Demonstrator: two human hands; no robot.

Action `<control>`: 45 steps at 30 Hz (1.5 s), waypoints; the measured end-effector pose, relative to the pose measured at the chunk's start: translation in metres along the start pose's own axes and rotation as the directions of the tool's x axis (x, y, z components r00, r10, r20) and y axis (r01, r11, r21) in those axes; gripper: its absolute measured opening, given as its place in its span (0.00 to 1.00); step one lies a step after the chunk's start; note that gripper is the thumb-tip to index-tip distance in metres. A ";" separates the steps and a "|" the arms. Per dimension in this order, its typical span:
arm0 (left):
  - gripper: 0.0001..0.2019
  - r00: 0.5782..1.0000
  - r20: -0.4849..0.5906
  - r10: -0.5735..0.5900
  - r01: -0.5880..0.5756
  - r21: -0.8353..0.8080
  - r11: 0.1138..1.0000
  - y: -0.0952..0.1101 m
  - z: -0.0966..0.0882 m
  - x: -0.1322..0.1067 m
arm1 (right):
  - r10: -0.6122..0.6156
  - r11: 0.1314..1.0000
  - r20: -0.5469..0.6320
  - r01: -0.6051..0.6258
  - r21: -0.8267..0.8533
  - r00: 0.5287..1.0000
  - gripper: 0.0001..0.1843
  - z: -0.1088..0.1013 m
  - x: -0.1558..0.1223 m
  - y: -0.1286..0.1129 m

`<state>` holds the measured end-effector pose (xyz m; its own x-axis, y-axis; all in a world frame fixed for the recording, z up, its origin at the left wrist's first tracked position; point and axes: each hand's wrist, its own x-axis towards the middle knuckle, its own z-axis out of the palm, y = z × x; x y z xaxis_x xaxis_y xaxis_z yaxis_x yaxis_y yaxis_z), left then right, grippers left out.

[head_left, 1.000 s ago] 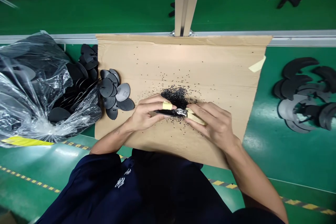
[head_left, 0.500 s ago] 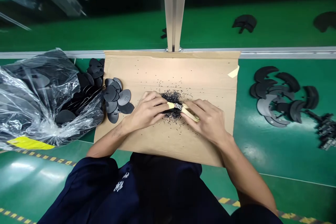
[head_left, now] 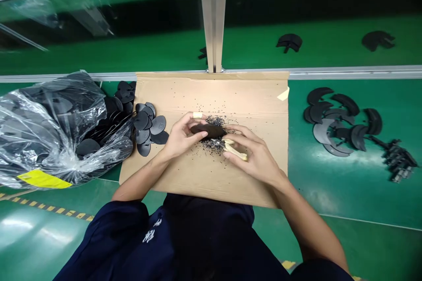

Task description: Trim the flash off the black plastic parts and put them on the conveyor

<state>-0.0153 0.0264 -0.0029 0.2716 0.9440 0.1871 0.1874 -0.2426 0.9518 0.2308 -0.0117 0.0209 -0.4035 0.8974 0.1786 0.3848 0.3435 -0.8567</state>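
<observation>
My left hand (head_left: 183, 137) grips a dark, flat, rounded plastic part (head_left: 211, 131) between thumb and fingers. A pale wrapping (head_left: 198, 115) is around one of its fingers. In my right hand (head_left: 257, 151) is a pair of cutting pliers (head_left: 235, 149) with cream handles, its metal jaws beside the near edge of the part. The right index finger reaches toward the part's right end. Both hands are above a sheet of cardboard (head_left: 198, 180). Beneath the part lies a heap of tiny black bits (head_left: 216, 120), scattered outward over the cardboard.
Black oval discs (head_left: 158, 124) lie on the cardboard's left side, beside a clear plastic bag (head_left: 75, 162) of similar discs. Curved black pieces (head_left: 346, 103) and a cluster of black parts (head_left: 398, 160) lie on the green surface at right. A metal post (head_left: 213, 17) stands behind the cardboard.
The left hand has turned, showing the dark part's broad face. The pliers have shifted lower, to the part's near edge. The whole view has moved slightly.
</observation>
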 end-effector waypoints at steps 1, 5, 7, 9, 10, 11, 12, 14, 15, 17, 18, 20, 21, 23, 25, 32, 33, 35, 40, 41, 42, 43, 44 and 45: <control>0.21 1.000 0.024 -0.013 0.014 -0.043 0.999 0.000 0.004 0.001 | -0.022 1.000 -0.011 0.022 0.002 1.000 0.15 0.003 0.001 0.000; 0.17 0.999 0.038 0.005 -0.005 -0.005 1.000 0.004 0.012 0.004 | -0.119 0.987 -0.089 0.108 -0.118 0.989 0.18 0.011 0.004 0.001; 0.13 0.998 0.057 0.037 -0.042 0.091 0.995 0.006 0.009 0.005 | -0.161 0.978 -0.094 0.146 -0.145 0.982 0.19 0.010 0.005 -0.001; 0.11 0.994 0.087 0.067 -0.079 0.137 0.987 0.007 0.004 0.006 | -0.203 0.974 -0.054 0.196 -0.111 0.978 0.19 0.005 0.006 -0.003; 0.10 0.992 0.090 0.085 -0.096 0.137 0.986 0.007 0.001 0.006 | -0.225 0.972 -0.033 0.222 -0.078 0.974 0.19 0.002 0.007 -0.005; 0.10 0.991 0.083 0.102 -0.112 0.129 0.985 0.006 -0.002 0.007 | -0.243 0.969 -0.020 0.242 -0.045 0.970 0.19 -0.003 0.008 -0.007; 0.10 0.991 0.073 0.116 -0.124 0.118 0.985 0.006 -0.004 0.007 | -0.253 0.967 -0.022 0.253 -0.023 0.967 0.19 -0.008 0.009 -0.008; 0.09 0.988 0.060 0.142 -0.148 0.104 0.984 0.004 -0.007 0.007 | -0.245 0.969 -0.072 0.241 -0.050 0.967 0.20 -0.017 0.012 -0.006; 0.09 0.985 0.062 0.160 -0.165 0.099 0.981 0.004 -0.008 0.007 | -0.232 0.970 -0.104 0.222 -0.099 0.967 0.20 -0.020 0.015 -0.004; 0.09 0.975 0.082 0.205 -0.212 0.088 0.973 0.003 -0.008 0.006 | -0.216 0.958 -0.131 0.185 -0.219 0.967 0.20 -0.024 0.019 0.004; 0.09 0.970 0.093 0.227 -0.234 0.080 0.969 0.003 -0.008 0.005 | -0.213 0.947 -0.116 0.176 -0.269 0.970 0.19 -0.024 0.020 0.009; 0.10 0.960 0.109 0.257 -0.265 0.065 0.962 0.003 -0.007 0.003 | -0.201 0.929 -0.047 0.175 -0.327 0.978 0.20 -0.022 0.022 0.017; 0.11 0.958 0.115 0.262 -0.270 0.060 0.961 0.002 -0.007 0.002 | -0.192 0.924 -0.010 0.178 -0.338 0.981 0.20 -0.020 0.022 0.020; 0.12 0.957 0.121 0.265 -0.273 0.056 0.960 0.002 -0.006 0.000 | -0.172 0.924 0.041 0.176 -0.341 0.984 0.21 -0.015 0.021 0.023; 0.13 0.956 0.120 0.269 -0.276 0.052 0.960 0.002 -0.005 -0.001 | -0.166 0.926 0.052 0.174 -0.335 0.985 0.21 -0.012 0.018 0.024; 0.14 0.960 0.124 0.249 -0.259 0.075 0.963 0.004 -0.004 -0.004 | -0.223 0.912 0.041 0.224 -0.344 0.974 0.21 -0.009 0.013 0.027; 0.14 0.960 0.124 0.251 -0.261 0.078 0.962 0.004 -0.004 -0.004 | -0.225 0.907 0.041 0.224 -0.356 0.974 0.20 -0.009 0.013 0.027; 0.14 0.956 0.122 0.266 -0.276 0.077 0.958 0.003 -0.004 -0.004 | -0.232 0.891 0.043 0.231 -0.390 0.972 0.20 -0.009 0.012 0.026; 0.12 0.939 0.113 0.325 -0.334 0.079 0.939 -0.002 -0.003 -0.004 | -0.190 0.853 0.100 0.214 -0.475 0.977 0.20 -0.012 0.011 0.021; 0.12 0.937 0.115 0.330 -0.340 0.082 0.937 -0.002 -0.002 -0.004 | -0.170 0.851 0.109 0.202 -0.485 0.979 0.19 -0.012 0.010 0.020; 0.12 0.936 0.117 0.332 -0.342 0.085 0.936 -0.002 -0.002 -0.004 | -0.150 0.852 0.114 0.187 -0.489 0.982 0.18 -0.013 0.010 0.019; 0.12 0.935 0.121 0.334 -0.345 0.085 0.935 -0.002 -0.002 -0.003 | -0.132 0.858 0.115 0.172 -0.484 0.984 0.18 -0.013 0.009 0.019; 0.12 0.934 0.127 0.335 -0.346 0.082 0.935 -0.001 -0.003 -0.003 | -0.121 0.869 0.113 0.160 -0.469 0.986 0.17 -0.012 0.009 0.019; 0.12 0.933 0.133 0.335 -0.347 0.079 0.934 0.000 -0.003 -0.003 | -0.118 0.884 0.106 0.153 -0.441 0.987 0.16 -0.012 0.009 0.020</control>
<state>-0.0188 0.0246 -0.0030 0.4419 0.7693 0.4614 0.1550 -0.5721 0.8054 0.2444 0.0067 0.0112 -0.5322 0.8159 0.2259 0.6445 0.5635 -0.5168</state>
